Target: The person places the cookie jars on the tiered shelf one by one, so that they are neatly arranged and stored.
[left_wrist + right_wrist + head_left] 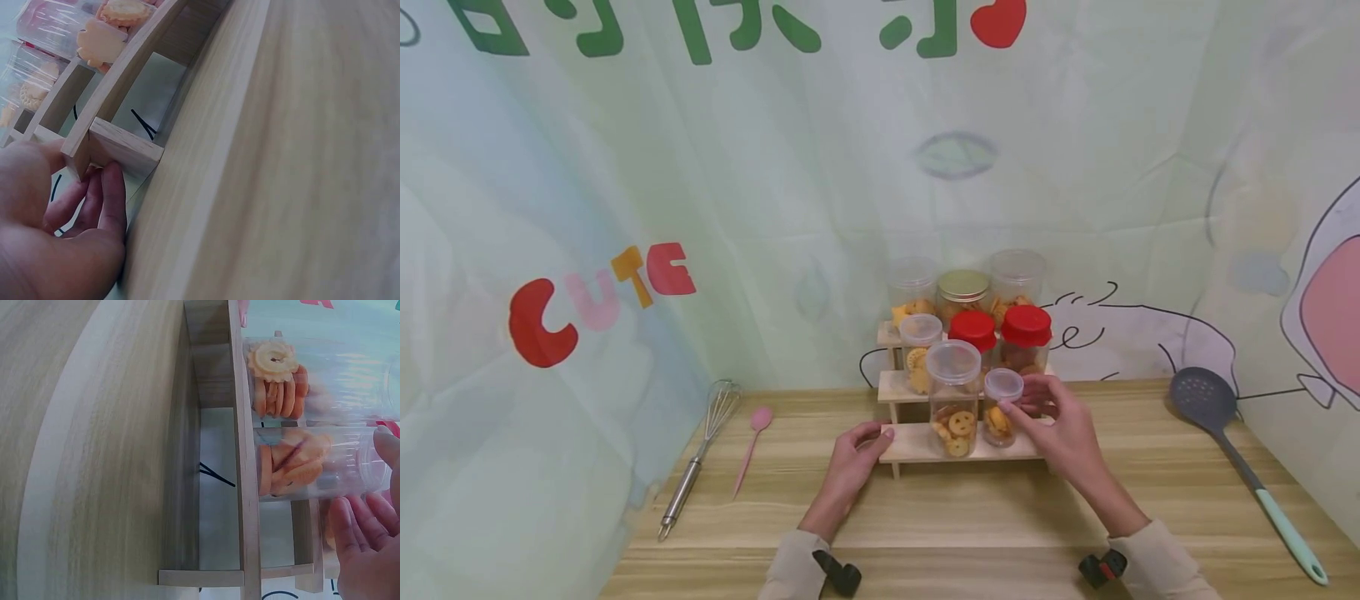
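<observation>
A three-step wooden rack (917, 442) bears several clear jars of cookies. My left hand (853, 458) grips the left end of its lowest step, thumb on top and fingers curled beneath, as the left wrist view shows on the wooden board (100, 112). With thumb and fingers around the lid end, my right hand (1063, 425) holds a small lidded jar (1000, 425) standing on the lowest step. Beside that jar is a taller cookie jar (955, 400). In the right wrist view, cookies show through the small jar (294, 462); its far side is hidden.
Behind are two red-lidded jars (1027, 327), a narrow jar (919, 358) and a gold-lidded jar (962, 292) between clear jars. A whisk (696, 467) and pink spoon (752, 442) lie left; a grey skimmer (1206, 404) lies right. A printed curtain (820, 167) hangs behind.
</observation>
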`<state>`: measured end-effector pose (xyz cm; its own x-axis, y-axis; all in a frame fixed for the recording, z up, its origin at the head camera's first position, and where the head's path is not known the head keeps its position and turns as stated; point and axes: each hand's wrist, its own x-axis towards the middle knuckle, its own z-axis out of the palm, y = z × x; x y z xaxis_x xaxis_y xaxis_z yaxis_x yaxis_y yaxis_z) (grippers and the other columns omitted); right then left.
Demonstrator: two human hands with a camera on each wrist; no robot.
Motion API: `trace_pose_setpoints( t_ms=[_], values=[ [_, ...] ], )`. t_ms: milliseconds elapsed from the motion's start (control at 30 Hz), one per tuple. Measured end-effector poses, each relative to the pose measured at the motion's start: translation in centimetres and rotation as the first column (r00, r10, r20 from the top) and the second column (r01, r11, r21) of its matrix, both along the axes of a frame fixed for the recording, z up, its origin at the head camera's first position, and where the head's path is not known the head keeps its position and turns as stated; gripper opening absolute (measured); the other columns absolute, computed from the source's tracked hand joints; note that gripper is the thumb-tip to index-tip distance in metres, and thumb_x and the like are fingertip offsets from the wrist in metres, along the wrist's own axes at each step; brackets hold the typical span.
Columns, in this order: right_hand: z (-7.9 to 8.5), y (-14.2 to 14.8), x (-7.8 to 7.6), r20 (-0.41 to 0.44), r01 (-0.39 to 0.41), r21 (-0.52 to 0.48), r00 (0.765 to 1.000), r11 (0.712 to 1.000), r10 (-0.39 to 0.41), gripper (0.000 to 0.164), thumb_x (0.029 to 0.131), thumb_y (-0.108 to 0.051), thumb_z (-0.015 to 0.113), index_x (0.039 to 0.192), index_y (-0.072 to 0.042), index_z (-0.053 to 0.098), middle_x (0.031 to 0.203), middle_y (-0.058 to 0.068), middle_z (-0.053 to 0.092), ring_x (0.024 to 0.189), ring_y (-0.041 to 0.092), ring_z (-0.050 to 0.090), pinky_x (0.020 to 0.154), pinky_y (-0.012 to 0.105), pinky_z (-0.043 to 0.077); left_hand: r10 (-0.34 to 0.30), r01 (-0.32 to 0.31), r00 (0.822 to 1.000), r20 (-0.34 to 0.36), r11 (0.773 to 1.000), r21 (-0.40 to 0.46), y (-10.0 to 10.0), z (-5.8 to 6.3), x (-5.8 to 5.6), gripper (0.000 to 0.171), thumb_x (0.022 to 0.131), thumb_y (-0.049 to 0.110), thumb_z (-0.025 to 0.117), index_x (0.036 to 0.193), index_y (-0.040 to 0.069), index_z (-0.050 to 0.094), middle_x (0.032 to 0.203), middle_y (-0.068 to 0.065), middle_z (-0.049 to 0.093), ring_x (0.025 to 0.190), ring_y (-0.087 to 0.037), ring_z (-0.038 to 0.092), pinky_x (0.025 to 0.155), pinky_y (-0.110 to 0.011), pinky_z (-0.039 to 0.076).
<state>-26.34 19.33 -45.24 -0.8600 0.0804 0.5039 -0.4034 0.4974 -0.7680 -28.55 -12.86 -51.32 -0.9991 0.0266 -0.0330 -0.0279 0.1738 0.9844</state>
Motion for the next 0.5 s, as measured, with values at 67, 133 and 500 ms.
trace_pose_setpoints(
  t_ms=[67, 133, 500],
  values=[
    [0.0, 0.0, 0.0, 0.002, -0.003, 0.000, 1.000, 1.000, 0.003, 0.051, 0.082, -0.042, 0.082, 0.122, -0.017, 0.061, 0.107, -0.003, 0.069, 0.092, 0.012, 0.066, 0.082, 0.034, 0.062, 0.001, -0.001, 1.000, -0.002, 1.000, -0.011, 0.0, 0.0, 0.0, 0.056, 0.093, 0.047, 0.069, 0.135, 0.011, 0.062, 0.137, -0.010, 0.061, 0.122, -0.022, 0.061, 0.100, -0.036, 0.053],
    [0.0, 0.1, 0.0, 0.000, -0.017, -0.010, 1.000, 1.000, 0.017, 0.051, 0.082, -0.041, 0.083, 0.121, -0.017, 0.061, 0.106, -0.003, 0.069, 0.091, 0.013, 0.066, 0.082, 0.036, 0.062, 0.005, -0.005, 1.000, -0.002, 1.000, -0.020, 0.0, 0.0, 0.0, 0.055, 0.093, 0.047, 0.069, 0.134, 0.012, 0.062, 0.136, -0.010, 0.061, 0.122, -0.023, 0.060, 0.100, -0.036, 0.053],
    [0.7, 3.6, -0.8, -0.174, 0.138, 0.083, 0.977, 0.987, -0.122, 0.033, 0.094, -0.032, 0.071, 0.121, -0.013, 0.065, 0.107, 0.002, 0.072, 0.094, 0.011, 0.064, 0.079, 0.015, 0.055, 0.071, -0.138, 0.956, -0.283, 0.965, -0.224, -1.7, 1.3, -0.1, 0.047, 0.095, 0.039, 0.069, 0.130, 0.008, 0.064, 0.126, -0.011, 0.068, 0.114, -0.025, 0.066, 0.096, -0.039, 0.057]
  ],
)
